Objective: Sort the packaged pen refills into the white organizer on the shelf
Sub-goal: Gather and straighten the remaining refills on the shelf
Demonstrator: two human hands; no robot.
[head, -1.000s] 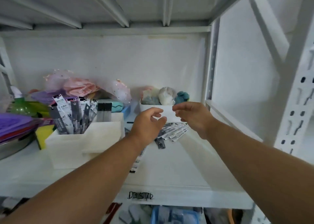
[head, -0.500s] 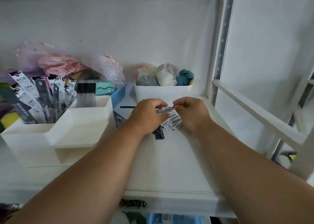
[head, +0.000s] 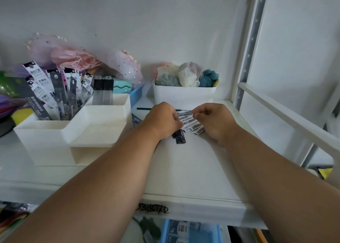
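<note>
Where the white shelf board (head: 184, 171) ends nearest the viewer, a black scrawled marking (head: 153, 208) runs along its front lip, and a blue plastic bin (head: 191, 231) shows on the level below. Two bare forearms rise from the lower corners and meet at mid-shelf. Left hand (head: 161, 122): knuckles up, fingers curled down onto the loose pile of packaged pen refills (head: 191, 124), gripping its left side. Right hand (head: 214, 121): fingers curled, thumb and forefinger pinching the end of the topmost flat white packet in that pile. The pile lies fanned on the shelf between the two hands, with one dark packet (head: 179, 138) protruding toward the viewer just under the left wrist.

Left of the hands stands the white stepped plastic organizer (head: 73, 132). Its low front tray holds nothing visible; its rear left compartment holds upright printed refill packets (head: 55, 93), and its rear right compartment holds two upright grey-black packets (head: 102, 91).

Farther back, a thin dark stick (head: 144, 108) lies on the shelf beside the left hand. Behind the hands sits a white rectangular tub (head: 184, 97) filled with bundled grey, white and teal cloths (head: 189, 76). Against the rear wall rest pink and lilac gauzy fabric pieces (head: 77, 58) and a teal case (head: 122, 87). A white perforated metal upright (head: 250, 45) frames the right side.
</note>
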